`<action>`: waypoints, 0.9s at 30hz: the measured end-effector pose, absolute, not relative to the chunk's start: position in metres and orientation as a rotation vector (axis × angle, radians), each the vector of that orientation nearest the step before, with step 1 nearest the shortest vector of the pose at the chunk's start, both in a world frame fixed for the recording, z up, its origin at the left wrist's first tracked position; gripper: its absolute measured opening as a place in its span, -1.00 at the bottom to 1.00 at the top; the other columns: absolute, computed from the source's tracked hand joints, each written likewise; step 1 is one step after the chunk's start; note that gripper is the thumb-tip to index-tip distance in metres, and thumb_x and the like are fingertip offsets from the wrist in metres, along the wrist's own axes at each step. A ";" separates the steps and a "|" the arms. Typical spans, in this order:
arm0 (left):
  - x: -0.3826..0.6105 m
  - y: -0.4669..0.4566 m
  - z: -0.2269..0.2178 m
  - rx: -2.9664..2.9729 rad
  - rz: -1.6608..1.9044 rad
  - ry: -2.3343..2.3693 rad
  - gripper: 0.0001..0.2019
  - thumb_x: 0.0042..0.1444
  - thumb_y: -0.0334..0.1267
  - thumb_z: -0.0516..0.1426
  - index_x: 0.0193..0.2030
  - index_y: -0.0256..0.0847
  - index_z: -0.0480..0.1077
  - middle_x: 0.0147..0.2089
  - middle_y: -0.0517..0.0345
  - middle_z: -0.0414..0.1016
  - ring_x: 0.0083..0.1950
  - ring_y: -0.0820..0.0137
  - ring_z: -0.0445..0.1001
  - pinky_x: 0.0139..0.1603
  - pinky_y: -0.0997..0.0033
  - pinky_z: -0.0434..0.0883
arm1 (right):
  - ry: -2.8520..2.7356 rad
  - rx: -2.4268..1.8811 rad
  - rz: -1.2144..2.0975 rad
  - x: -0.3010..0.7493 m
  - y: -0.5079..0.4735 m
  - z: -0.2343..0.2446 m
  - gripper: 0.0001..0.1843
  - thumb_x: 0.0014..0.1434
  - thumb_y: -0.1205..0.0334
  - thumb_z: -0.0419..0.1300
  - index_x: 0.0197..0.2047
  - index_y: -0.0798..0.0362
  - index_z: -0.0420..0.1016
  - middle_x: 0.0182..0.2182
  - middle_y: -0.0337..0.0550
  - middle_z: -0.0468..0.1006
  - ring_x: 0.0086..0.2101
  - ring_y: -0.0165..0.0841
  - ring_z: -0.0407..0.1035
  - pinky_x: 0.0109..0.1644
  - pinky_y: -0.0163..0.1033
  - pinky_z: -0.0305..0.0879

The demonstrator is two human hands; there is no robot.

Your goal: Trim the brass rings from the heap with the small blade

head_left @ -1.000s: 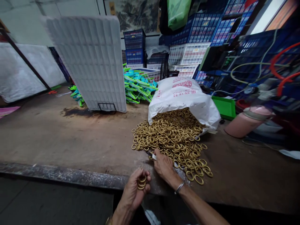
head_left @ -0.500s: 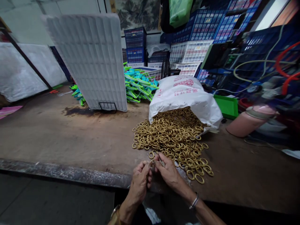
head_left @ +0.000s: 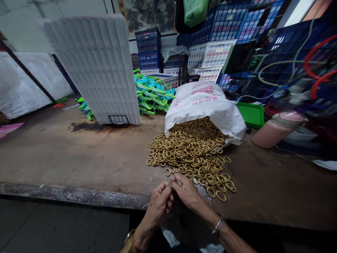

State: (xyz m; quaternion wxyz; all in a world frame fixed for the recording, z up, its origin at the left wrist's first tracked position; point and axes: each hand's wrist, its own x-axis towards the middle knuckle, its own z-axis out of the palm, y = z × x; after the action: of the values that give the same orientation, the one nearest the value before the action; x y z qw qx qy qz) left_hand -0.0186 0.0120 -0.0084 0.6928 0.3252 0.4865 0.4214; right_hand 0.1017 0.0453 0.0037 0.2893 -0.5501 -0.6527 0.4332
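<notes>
My left hand and my right hand meet at the near edge of the worktable, fingertips pressed together. The left hand's fingers are curled shut; earlier frames showed a small stack of brass rings in it, hidden now. My right hand pinches a thin pale strip with a dark tip. Just beyond the hands lies a heap of brass rings spilling from a white sack lying on its side.
An upright white gridded tray stands at the back left. Behind it lie teal and green plastic parts. Stacked blue and white crates, a green tray, a pink cylinder and hoses fill the right.
My right hand drew back from the ring heap and joined my left hand, which rose from below the table edge. In the last half second the hands barely shifted.
</notes>
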 end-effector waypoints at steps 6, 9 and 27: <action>-0.017 0.009 -0.005 0.711 0.946 1.038 -0.66 -0.05 0.04 0.09 -0.46 -0.23 0.19 -0.62 0.38 0.16 -0.71 0.69 0.00 -0.71 0.66 -0.10 | -1.685 -1.481 1.224 0.105 0.045 0.001 -0.78 0.06 0.19 -0.10 -0.55 0.06 0.20 -0.62 -0.34 0.26 -0.54 -0.48 0.16 -0.46 -0.39 0.06; -0.017 0.008 -0.002 0.731 0.955 1.052 -0.66 -0.05 0.05 0.08 -0.44 -0.23 0.19 -0.61 0.37 0.17 -0.70 0.69 0.01 -0.71 0.66 -0.10 | -1.709 -1.553 1.154 0.109 0.044 -0.002 -0.76 0.09 0.20 -0.15 -0.54 0.04 0.19 -0.63 -0.32 0.28 -0.56 -0.47 0.18 -0.48 -0.39 0.05; -0.023 0.001 -0.003 0.886 1.041 1.157 -0.67 -0.05 0.03 0.09 -0.51 -0.24 0.21 -0.66 0.36 0.18 -0.71 0.66 0.01 -0.70 0.61 -0.05 | -2.388 -1.722 0.557 0.111 0.032 -0.004 -0.73 -0.05 0.45 -0.08 -0.25 0.09 0.30 -0.50 -0.17 0.47 -0.48 -0.38 0.32 -0.46 -0.33 -0.07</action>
State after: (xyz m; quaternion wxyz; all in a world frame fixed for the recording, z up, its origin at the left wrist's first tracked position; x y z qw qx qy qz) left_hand -0.0228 0.0010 -0.0029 0.6253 0.3860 0.5041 0.4536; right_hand 0.1108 0.0321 -0.0042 0.0725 -0.5732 -0.7949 0.1853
